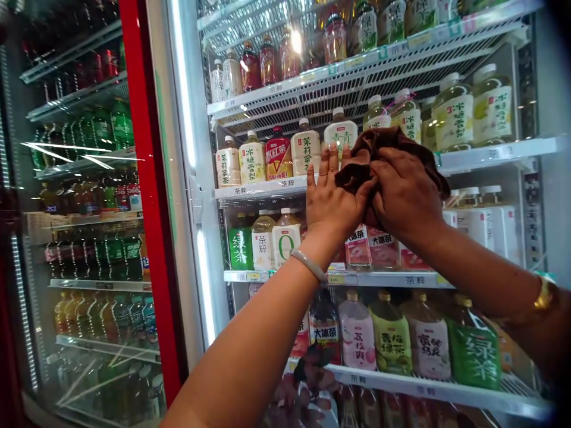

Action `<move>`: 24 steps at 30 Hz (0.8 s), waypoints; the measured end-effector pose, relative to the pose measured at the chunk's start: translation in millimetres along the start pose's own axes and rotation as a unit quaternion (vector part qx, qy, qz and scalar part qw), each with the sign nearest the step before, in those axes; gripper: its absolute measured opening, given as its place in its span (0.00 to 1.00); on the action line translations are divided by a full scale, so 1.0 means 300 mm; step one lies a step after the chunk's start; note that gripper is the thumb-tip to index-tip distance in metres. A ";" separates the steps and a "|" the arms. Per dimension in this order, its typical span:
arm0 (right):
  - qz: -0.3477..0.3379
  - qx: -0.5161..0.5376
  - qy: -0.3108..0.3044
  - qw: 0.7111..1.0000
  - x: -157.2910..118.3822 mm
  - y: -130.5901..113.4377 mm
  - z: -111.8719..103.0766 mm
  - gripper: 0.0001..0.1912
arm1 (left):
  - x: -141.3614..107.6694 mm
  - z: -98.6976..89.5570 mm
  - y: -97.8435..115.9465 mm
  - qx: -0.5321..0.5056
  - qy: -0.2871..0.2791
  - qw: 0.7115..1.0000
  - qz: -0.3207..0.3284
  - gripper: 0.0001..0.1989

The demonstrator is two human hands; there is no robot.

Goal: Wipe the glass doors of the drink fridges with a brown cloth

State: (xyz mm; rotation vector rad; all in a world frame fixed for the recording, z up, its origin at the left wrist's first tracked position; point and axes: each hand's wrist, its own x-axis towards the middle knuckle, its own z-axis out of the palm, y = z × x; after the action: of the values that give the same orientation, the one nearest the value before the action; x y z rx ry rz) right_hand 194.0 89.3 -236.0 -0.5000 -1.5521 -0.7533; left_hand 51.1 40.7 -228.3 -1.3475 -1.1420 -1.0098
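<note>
Brown cloth [392, 139] clenched in right grip [405, 193], bunched beneath and above it, pressed to glass door [263, 190]. Left grip [335, 199] released, spread flat on same glass just beside; contact with cloth edge hard to tell. Behind glass, white shelves [428, 279] lined with capped drink bottles [392, 336], pale, green, red. At left, more bottles [107, 252] kept in red-framed cooler [150, 178].

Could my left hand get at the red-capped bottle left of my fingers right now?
Probably not: the left hand seems flat against a reflective glass pane, which appears to stand between it and the red-capped bottle.
</note>
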 end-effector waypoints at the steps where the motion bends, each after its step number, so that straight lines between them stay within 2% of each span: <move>1: -0.004 0.002 -0.003 1.000 0.000 -0.002 0.001 0.22 | 0.001 -0.003 0.002 0.008 -0.001 1.000 -0.001 0.33; 7: -0.043 0.022 -0.005 0.999 -0.002 0.036 -0.012 0.22 | 0.002 -0.009 0.006 0.050 -0.021 0.999 0.003 0.37; 11: -0.012 0.017 0.010 1.000 -0.039 0.056 -0.015 0.22 | -0.005 0.001 0.004 0.050 -0.031 0.998 0.032 0.37; 14: 0.009 0.006 0.033 0.999 -0.047 0.055 -0.003 0.25 | -0.011 -0.001 0.006 0.048 -0.049 0.993 0.094 0.38; 17: -0.054 0.013 -0.002 0.998 -0.013 0.084 0.000 0.30 | -0.016 -0.005 0.007 0.050 -0.050 0.991 0.116 0.38; 19: -0.078 0.008 -0.016 0.997 0.014 0.125 -0.009 0.27 | -0.017 -0.002 0.006 0.054 -0.047 0.992 0.108 0.38; 22: -0.020 -0.012 0.026 0.999 0.018 0.171 -0.024 0.22 | -0.015 0.008 0.004 0.053 -0.054 0.991 0.110 0.38; 24: 0.027 -0.020 0.043 0.999 -0.005 0.163 -0.030 0.22 | -0.011 0.010 0.005 0.040 -0.061 0.992 0.104 0.37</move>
State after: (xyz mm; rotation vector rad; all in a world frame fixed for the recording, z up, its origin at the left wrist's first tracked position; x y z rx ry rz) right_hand 234.9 116.6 -229.1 -0.5296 -1.4404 -0.7556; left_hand 52.0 43.4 -232.3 -1.4452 -1.0937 -0.7323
